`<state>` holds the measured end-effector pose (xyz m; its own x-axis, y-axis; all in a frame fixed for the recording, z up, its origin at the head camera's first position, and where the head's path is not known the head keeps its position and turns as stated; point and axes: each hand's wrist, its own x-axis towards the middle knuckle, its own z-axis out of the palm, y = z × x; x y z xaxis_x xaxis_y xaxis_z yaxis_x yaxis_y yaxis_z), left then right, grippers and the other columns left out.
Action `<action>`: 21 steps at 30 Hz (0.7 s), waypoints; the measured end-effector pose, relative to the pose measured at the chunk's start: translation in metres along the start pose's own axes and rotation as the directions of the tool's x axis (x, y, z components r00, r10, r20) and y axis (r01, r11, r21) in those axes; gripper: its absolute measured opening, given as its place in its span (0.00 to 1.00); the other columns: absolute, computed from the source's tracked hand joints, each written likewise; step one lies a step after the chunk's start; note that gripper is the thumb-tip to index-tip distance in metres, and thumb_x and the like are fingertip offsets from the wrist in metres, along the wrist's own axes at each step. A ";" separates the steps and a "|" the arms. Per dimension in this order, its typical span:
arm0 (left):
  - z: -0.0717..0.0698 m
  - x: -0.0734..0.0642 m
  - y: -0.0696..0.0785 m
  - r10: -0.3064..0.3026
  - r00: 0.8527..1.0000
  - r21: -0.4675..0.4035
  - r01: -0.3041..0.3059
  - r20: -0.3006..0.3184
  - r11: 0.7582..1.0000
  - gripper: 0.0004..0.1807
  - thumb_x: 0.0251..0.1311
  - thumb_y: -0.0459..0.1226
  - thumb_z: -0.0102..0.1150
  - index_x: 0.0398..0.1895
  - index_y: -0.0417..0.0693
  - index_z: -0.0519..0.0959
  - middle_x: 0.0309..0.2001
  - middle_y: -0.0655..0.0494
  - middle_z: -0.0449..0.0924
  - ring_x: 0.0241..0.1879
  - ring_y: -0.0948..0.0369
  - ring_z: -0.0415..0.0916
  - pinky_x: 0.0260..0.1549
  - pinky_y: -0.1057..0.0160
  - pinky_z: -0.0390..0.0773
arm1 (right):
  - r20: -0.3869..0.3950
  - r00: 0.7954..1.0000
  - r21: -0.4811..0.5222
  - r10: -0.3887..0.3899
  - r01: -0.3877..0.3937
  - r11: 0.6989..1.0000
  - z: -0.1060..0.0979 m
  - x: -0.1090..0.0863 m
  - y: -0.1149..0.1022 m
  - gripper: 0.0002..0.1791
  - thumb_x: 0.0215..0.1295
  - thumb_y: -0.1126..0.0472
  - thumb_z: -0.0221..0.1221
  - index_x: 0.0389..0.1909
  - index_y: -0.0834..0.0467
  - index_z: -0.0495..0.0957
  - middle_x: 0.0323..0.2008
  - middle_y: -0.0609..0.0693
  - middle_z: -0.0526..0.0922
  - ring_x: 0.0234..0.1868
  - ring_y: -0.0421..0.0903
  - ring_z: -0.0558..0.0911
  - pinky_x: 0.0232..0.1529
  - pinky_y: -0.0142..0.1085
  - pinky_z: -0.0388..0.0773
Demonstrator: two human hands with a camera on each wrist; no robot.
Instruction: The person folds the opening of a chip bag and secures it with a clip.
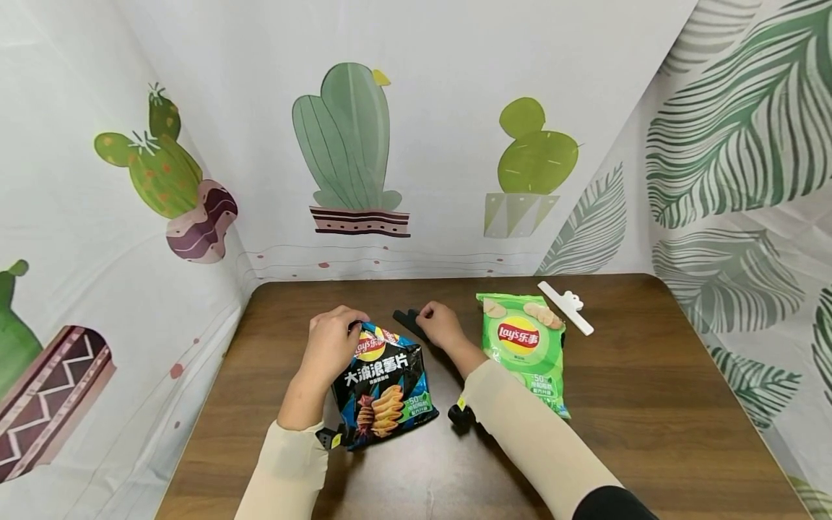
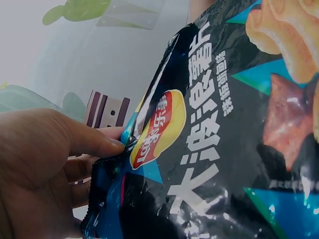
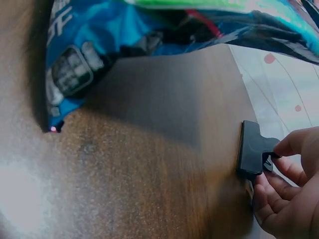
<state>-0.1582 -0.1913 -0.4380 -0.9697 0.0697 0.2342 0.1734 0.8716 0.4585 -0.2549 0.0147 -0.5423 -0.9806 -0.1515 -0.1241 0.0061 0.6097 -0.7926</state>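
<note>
Head view: what is being gripped by the left hand point(image 1: 334, 339)?

Black chip bag point(image 1: 386, 386), left of centre at the table point(image 1: 650, 404). Top edge is being pinched between thumb and fingers; bag is being held tilted. Cannot tell if its bottom is being supported.

And by the right hand point(image 1: 445, 326)?

Black clip point(image 3: 251, 149). Handle is being pinched, thumb to fingers, near the bag.

Rest?

Green chip bag point(image 1: 523, 354) is being left untouched, white clip point(image 1: 567, 307) just beside it.
</note>
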 end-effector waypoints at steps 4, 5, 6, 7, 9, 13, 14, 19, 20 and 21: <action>0.000 0.000 -0.001 0.000 1.000 -0.001 0.000 0.001 1.000 0.10 0.67 0.30 0.57 0.42 0.47 0.88 0.43 0.52 0.87 0.46 0.53 0.84 0.61 0.41 0.65 | 0.022 1.000 0.043 -0.002 0.001 0.999 -0.001 -0.002 -0.001 0.08 0.70 0.59 0.58 0.44 0.59 0.79 0.44 0.56 0.83 0.45 0.52 0.81 0.51 0.46 0.79; 0.000 0.000 -0.001 0.002 1.000 -0.002 -0.002 0.000 1.000 0.10 0.67 0.30 0.57 0.42 0.47 0.88 0.43 0.52 0.87 0.46 0.53 0.84 0.61 0.41 0.65 | 0.030 1.000 0.057 0.001 -0.003 0.998 -0.002 -0.003 -0.002 0.09 0.71 0.59 0.58 0.47 0.59 0.78 0.45 0.57 0.83 0.47 0.52 0.81 0.52 0.46 0.79; 0.000 0.000 -0.001 0.003 1.000 -0.003 -0.003 -0.001 1.000 0.10 0.67 0.30 0.57 0.42 0.47 0.88 0.43 0.52 0.87 0.46 0.53 0.84 0.61 0.41 0.65 | 0.037 0.999 0.068 0.002 -0.005 0.998 -0.002 -0.003 -0.002 0.11 0.71 0.59 0.58 0.50 0.59 0.78 0.47 0.57 0.83 0.49 0.53 0.81 0.54 0.47 0.78; 0.000 0.000 -0.001 0.004 1.000 -0.004 -0.004 -0.002 1.000 0.10 0.67 0.30 0.57 0.42 0.47 0.88 0.43 0.52 0.87 0.45 0.53 0.84 0.61 0.41 0.65 | 0.041 0.999 0.077 0.005 -0.008 0.997 -0.003 -0.004 -0.003 0.13 0.71 0.59 0.58 0.53 0.59 0.78 0.49 0.58 0.83 0.51 0.53 0.81 0.55 0.48 0.78; 0.001 0.000 -0.001 0.009 1.000 -0.009 -0.009 -0.005 1.000 0.10 0.67 0.30 0.57 0.42 0.46 0.88 0.43 0.52 0.87 0.45 0.53 0.84 0.61 0.41 0.65 | 0.051 0.999 0.091 0.009 -0.014 0.996 -0.004 -0.005 -0.003 0.17 0.71 0.59 0.57 0.58 0.59 0.77 0.51 0.59 0.83 0.54 0.54 0.81 0.58 0.49 0.78; 0.001 0.000 0.000 0.009 1.000 -0.013 -0.009 -0.003 1.000 0.10 0.68 0.30 0.57 0.43 0.46 0.88 0.43 0.52 0.87 0.45 0.53 0.84 0.62 0.41 0.65 | 0.070 0.997 0.109 0.033 -0.040 0.993 -0.005 -0.007 -0.002 0.20 0.72 0.58 0.57 0.62 0.60 0.76 0.54 0.59 0.82 0.57 0.55 0.80 0.60 0.49 0.77; 0.001 0.000 0.000 0.007 1.000 -0.013 -0.007 -0.001 1.000 0.10 0.68 0.31 0.57 0.43 0.46 0.88 0.43 0.52 0.87 0.45 0.53 0.84 0.62 0.41 0.65 | 0.075 0.996 0.118 0.040 -0.048 0.992 -0.005 -0.008 -0.002 0.20 0.73 0.58 0.57 0.62 0.60 0.77 0.55 0.59 0.82 0.57 0.54 0.80 0.60 0.49 0.78; 0.003 0.000 0.000 0.005 1.000 -0.011 -0.005 -0.001 1.000 0.10 0.67 0.31 0.57 0.42 0.47 0.88 0.43 0.52 0.87 0.45 0.53 0.84 0.61 0.42 0.65 | 0.079 0.995 0.160 0.063 -0.075 0.984 -0.006 -0.014 -0.002 0.21 0.72 0.59 0.57 0.62 0.61 0.77 0.55 0.58 0.83 0.56 0.53 0.81 0.57 0.46 0.81; 0.004 -0.001 0.000 0.006 1.000 -0.012 -0.006 0.000 1.000 0.10 0.67 0.31 0.57 0.42 0.47 0.88 0.43 0.52 0.87 0.44 0.53 0.84 0.61 0.42 0.65 | 0.078 0.995 0.168 0.064 -0.076 0.983 -0.006 -0.015 -0.001 0.21 0.71 0.60 0.57 0.62 0.61 0.77 0.55 0.59 0.83 0.56 0.54 0.82 0.56 0.46 0.81; 0.004 -0.001 0.000 0.007 1.000 -0.012 -0.007 -0.001 1.000 0.10 0.67 0.31 0.57 0.42 0.48 0.88 0.43 0.53 0.87 0.44 0.53 0.84 0.61 0.42 0.65 | 0.078 0.995 0.176 0.064 -0.077 0.981 -0.006 -0.016 -0.001 0.21 0.71 0.60 0.57 0.62 0.61 0.77 0.55 0.59 0.83 0.56 0.54 0.82 0.56 0.46 0.81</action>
<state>-0.1584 -0.1893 -0.4421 -0.9683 0.0757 0.2381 0.1825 0.8651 0.4673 -0.2407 0.0214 -0.5356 -0.9600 -0.1722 -0.2208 0.1161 0.4728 -0.8735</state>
